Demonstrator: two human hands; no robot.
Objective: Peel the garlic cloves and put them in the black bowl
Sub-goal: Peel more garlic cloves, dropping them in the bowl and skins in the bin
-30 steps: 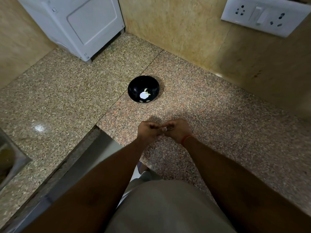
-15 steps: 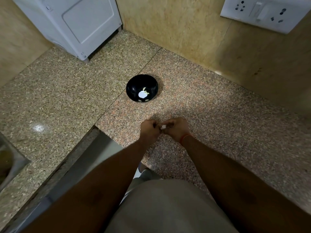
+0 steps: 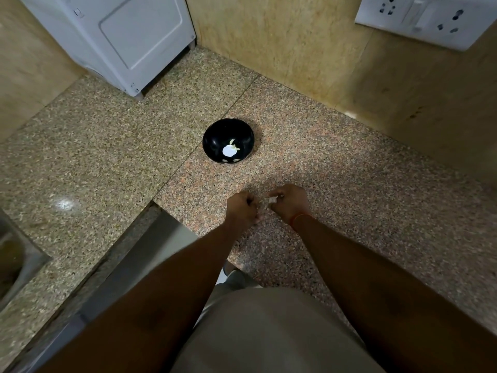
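Observation:
A small black bowl [image 3: 212, 138] stands on the granite counter with a white garlic piece [image 3: 230, 150] and a smaller bit inside. Nearer to me, my left hand [image 3: 240, 210] and my right hand [image 3: 291, 201] hover just above the counter, a small gap between them. A pale garlic clove [image 3: 272, 200] is pinched in my right fingertips, and a thin strip of skin seems to stretch from it to my left fingertips. Most of the clove is hidden by my fingers.
A white appliance [image 3: 121, 41] stands at the back left corner. A white socket plate [image 3: 427, 17] is on the right wall. The counter has a cut-out edge [image 3: 158, 203] below my left hand, and a steel sink [image 3: 13, 265] lies at far left.
My hands were pressed together on the clove; now they have drawn slightly apart, the left moving left, the right holding the clove. The view has shifted a little.

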